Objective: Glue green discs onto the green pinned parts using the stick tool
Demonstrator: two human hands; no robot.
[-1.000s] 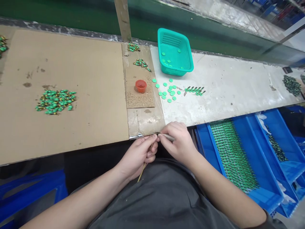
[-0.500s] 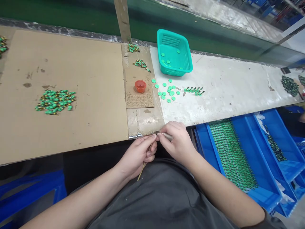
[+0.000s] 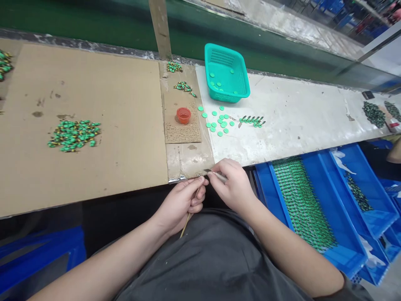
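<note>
Right hand (image 3: 233, 182) pinches a slim, pale-handled tool with a dark tip (image 3: 222, 178). It lies just beside the left hand (image 3: 183, 200), whose thumb and forefinger press together while the other fingers curl round a thin tan stick (image 3: 184, 228). Both tool and stick are at the front edge of the worktop (image 3: 269, 142); whatever the left fingertips pinch is too small to tell.

The tip points towards the left thumb, so if it is sharp, a slip or too hard a push could nick the skin. A loose left grip could let the stick turn. Farther back, an orange-red plastic cup (image 3: 183, 116) stands well apart from both hands, yet a careless sleeve could tip it towards the loose, round green discs (image 3: 220, 133) or the green discs with dark stalks (image 3: 252, 120), near the teal plastic basket (image 3: 227, 98).

Compared with the first frame, the right fingertips sit slightly higher and the dark tip shows more clearly. Beyond the right end, another person's forearm (image 3: 394, 154) has come into view. Discs and cup keep their places on the worktop.
</note>
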